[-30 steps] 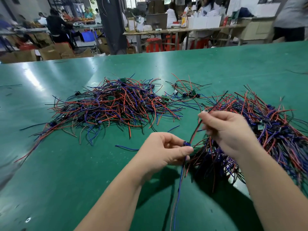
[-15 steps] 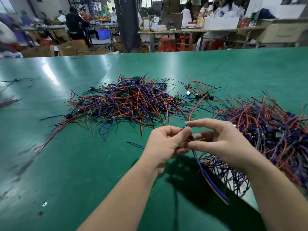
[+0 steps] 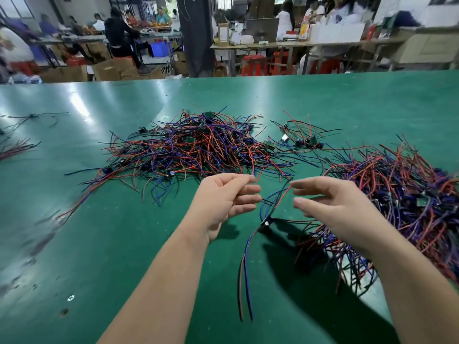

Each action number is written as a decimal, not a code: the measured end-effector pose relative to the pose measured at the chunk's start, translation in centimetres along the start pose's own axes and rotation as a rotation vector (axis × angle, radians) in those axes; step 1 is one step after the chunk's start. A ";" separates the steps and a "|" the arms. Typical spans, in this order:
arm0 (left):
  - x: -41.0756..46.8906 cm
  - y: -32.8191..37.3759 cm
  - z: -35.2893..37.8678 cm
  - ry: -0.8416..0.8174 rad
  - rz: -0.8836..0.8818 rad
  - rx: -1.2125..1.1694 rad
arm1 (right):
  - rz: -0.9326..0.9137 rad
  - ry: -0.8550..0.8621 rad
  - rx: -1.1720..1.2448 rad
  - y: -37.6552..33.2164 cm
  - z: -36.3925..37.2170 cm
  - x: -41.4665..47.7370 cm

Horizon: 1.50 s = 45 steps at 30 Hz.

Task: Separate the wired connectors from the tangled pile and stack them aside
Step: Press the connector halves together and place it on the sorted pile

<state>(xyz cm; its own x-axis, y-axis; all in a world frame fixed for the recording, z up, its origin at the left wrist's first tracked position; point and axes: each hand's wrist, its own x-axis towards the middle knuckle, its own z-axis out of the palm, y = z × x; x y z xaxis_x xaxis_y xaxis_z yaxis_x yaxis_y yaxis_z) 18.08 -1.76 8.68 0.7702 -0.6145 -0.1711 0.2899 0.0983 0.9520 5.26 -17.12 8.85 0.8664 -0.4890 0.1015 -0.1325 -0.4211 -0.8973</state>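
Note:
A single wired connector (image 3: 267, 222) with red, blue and black leads sits between my two hands, its long wires trailing toward me over the green table (image 3: 99, 244); neither hand holds it. My left hand (image 3: 223, 202) hovers just left of it, fingers loosely spread. To its right, my right hand (image 3: 330, 207) is also spread and holds nothing. A large tangled pile (image 3: 198, 150) of such connectors lies beyond my hands. A second dense pile (image 3: 402, 194) lies at the right, partly under my right forearm.
A small loose group of connectors (image 3: 300, 140) lies between the two piles. More stray wires (image 3: 15, 145) lie at the table's left edge. Beyond the far edge are workbenches, cardboard boxes, red stools and several people.
My hands were together, pinching the connector and its wires. They have since drawn apart and let go, and the connector now sits between them.

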 end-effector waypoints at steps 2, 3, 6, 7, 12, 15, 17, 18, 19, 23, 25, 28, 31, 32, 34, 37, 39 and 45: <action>0.3 -0.2 0.0 0.062 0.021 0.048 | -0.018 -0.007 -0.114 0.1 0.3 0.0; 0.3 -0.4 0.0 0.095 0.039 0.099 | -0.035 -0.028 -0.198 0.2 0.6 0.1; 0.4 -1.4 -0.1 0.147 0.172 0.561 | -0.068 -0.112 -0.380 0.5 2.1 0.1; 0.3 -1.9 -0.1 0.106 0.206 0.761 | -0.063 -0.122 -0.395 0.6 2.4 0.1; -0.1 -3.5 1.5 0.066 0.348 1.107 | -0.044 -0.132 -0.386 0.9 2.9 0.2; -0.1 -3.5 1.9 0.176 0.397 0.869 | -0.081 -0.117 -0.261 0.5 2.8 0.0; 0.0 -3.0 1.8 0.125 0.337 0.588 | -0.140 -0.098 -0.112 0.0 2.6 -0.2; -0.2 -2.7 2.0 0.053 0.280 0.408 | -0.176 -0.083 -0.058 -0.2 2.5 -0.3; -0.5 -2.4 2.2 -0.027 0.220 0.232 | -0.208 -0.057 -0.035 -0.3 2.3 -0.4; -0.6 -1.0 2.0 -0.083 0.180 0.129 | -0.280 0.211 -0.105 -0.9 0.9 -0.3; 0.1 -0.1 0.1 0.163 0.282 0.316 | -0.216 0.416 -0.119 -0.9 -0.8 -0.3; 1.5 0.6 -4.5 0.687 0.314 0.734 | 0.010 0.644 -0.357 0.2 -4.2 -0.1; 2.2 0.5 -8.1 0.956 0.129 0.933 | 0.315 0.562 -0.610 1.0 -5.9 0.0; 2.4 0.3 -8.8 0.957 0.065 0.953 | 0.337 0.543 -0.626 0.9 -5.9 0.0; 2.8 -0.5 -9.8 0.918 -0.057 1.052 | 0.296 0.545 -0.616 0.5 -5.3 0.0; 3.6 -1.5 -10.5 0.900 -0.094 1.218 | 0.240 0.525 -0.608 -0.1 -4.2 -0.2; 4.0 -1.8 -10.9 0.932 -0.020 1.246 | 0.192 0.496 -0.594 -0.2 -3.7 -0.3; 3.7 -0.8 -9.6 0.891 0.243 0.416 | -0.042 0.545 -0.440 -0.3 -3.0 -0.5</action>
<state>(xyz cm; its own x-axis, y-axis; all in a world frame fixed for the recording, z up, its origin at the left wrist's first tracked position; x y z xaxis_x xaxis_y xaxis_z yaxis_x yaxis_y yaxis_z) 26.17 3.39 4.81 0.9748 0.2108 0.0734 -0.0207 -0.2419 0.9701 3.41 -19.00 10.32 0.5256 -0.7302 0.4365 -0.3861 -0.6620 -0.6424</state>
